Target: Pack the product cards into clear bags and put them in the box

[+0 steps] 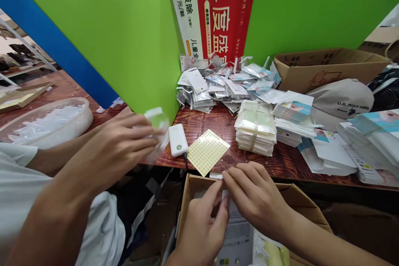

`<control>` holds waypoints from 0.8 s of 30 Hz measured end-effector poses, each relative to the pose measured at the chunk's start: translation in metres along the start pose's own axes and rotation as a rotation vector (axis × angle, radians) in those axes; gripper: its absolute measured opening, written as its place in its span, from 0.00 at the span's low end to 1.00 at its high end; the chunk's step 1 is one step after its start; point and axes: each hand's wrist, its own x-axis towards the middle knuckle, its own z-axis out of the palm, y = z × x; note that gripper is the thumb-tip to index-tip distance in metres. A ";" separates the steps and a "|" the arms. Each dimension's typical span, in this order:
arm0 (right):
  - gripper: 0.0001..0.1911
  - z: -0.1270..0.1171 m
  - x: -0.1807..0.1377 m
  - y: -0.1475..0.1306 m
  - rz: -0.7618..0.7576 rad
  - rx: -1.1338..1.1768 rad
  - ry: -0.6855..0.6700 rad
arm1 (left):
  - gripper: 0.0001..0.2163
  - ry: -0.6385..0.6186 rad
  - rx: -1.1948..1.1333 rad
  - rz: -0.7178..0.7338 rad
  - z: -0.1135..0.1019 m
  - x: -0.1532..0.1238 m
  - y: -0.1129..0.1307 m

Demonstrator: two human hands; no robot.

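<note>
My left hand (pixel 205 218) and my right hand (pixel 254 195) meet over a cardboard box (pixel 304 201) at the table's front edge. Thumb and fingertips of both are closed around a small white strip (pixel 225 194), mostly covered by the fingers; whether it belongs to a larger packet is hidden. Below them, a white printed sheet or card (pixel 238 232) shows in the box, beside pale yellow pieces (pixel 274 253). Just beyond my fingertips lies a yellowish sheet of small round stickers (pixel 208 151).
At left, a co-worker's blurred hands (pixel 124 141) hold a clear packet (pixel 158 133). A white power bank (pixel 177 139) with a cable, a banded stack (pixel 255 126), card stacks (pixel 330 151), heaped packets (pixel 224 83), a cap (pixel 339 99) and another carton (pixel 330 60) occupy the table. Green panels rise behind.
</note>
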 end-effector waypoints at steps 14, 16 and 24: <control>0.09 -0.011 -0.059 0.009 0.492 0.668 -0.362 | 0.19 0.569 -0.663 -0.408 -0.043 -0.016 -0.045; 0.09 -0.005 -0.061 0.000 0.573 0.803 -0.511 | 0.17 0.506 -0.689 -0.399 -0.046 -0.015 -0.039; 0.16 0.003 -0.021 0.005 1.144 1.553 -0.299 | 0.15 0.165 -0.842 -0.487 -0.025 -0.016 -0.009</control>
